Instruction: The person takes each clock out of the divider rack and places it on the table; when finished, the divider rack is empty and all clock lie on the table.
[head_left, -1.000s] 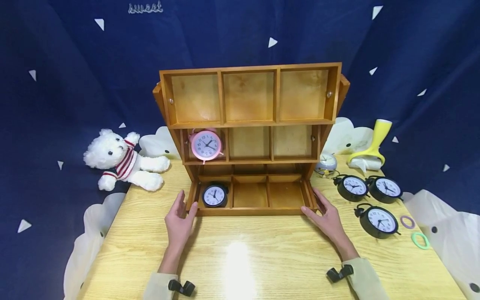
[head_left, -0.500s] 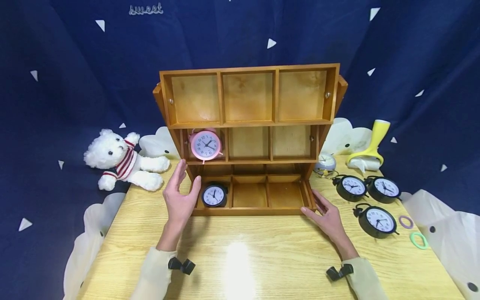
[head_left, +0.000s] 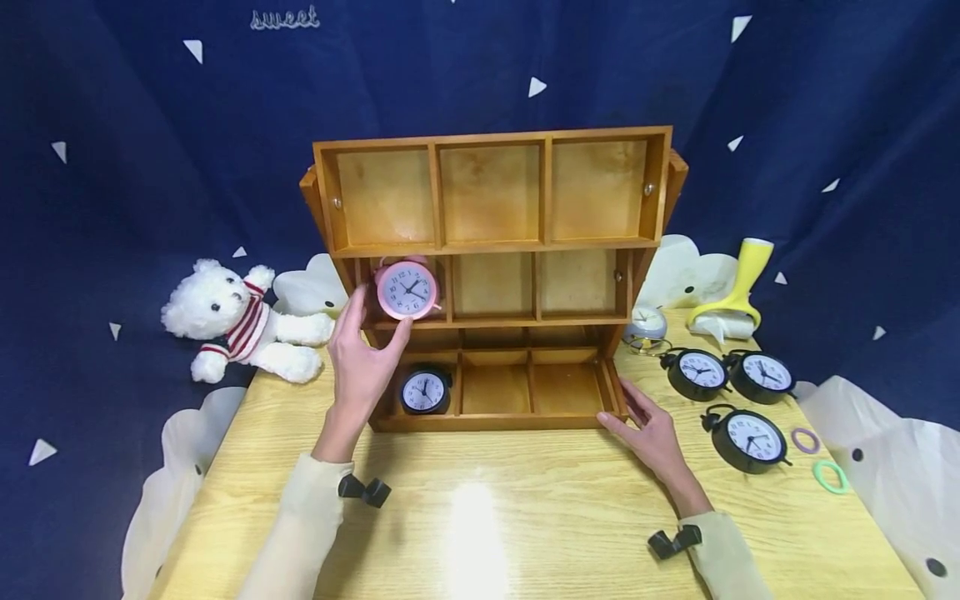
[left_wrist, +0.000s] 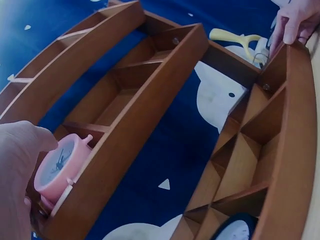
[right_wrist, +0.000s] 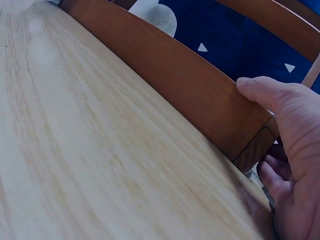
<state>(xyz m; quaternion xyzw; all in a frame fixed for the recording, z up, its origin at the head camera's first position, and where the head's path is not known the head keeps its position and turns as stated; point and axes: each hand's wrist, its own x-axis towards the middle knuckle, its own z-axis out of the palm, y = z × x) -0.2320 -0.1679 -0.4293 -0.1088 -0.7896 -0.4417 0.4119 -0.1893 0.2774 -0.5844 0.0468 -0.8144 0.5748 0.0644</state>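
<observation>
A three-tier wooden shelf (head_left: pixel 495 423) with divided compartments stands on the table. In its middle tier, the left compartment holds a pink alarm clock (head_left: pixel 407 290). My left hand (head_left: pixel 362 360) is at that clock, thumb by its lower edge and fingers at its left; in the left wrist view the thumb (left_wrist: pixel 42 137) lies close to the clock face. A black alarm clock (head_left: pixel 425 392) sits in the bottom tier's left compartment. My right hand (head_left: pixel 651 432) holds the bottom tier's front right corner, thumb on the front board (right_wrist: pixel 200 100) and fingers around the side.
Several black alarm clocks (head_left: pixel 750 440) lie right of the shelf, with a grey clock (head_left: pixel 647 325) and a yellow-handled roller (head_left: pixel 738 292) behind. Purple (head_left: pixel 806 441) and green (head_left: pixel 830 477) rings lie near the right edge. A white teddy bear (head_left: pixel 247 321) sits at left.
My left hand has risen from the bottom tier's front left corner, up and forward to the pink clock. My right hand has stayed at the right corner. The view has shifted slightly.
</observation>
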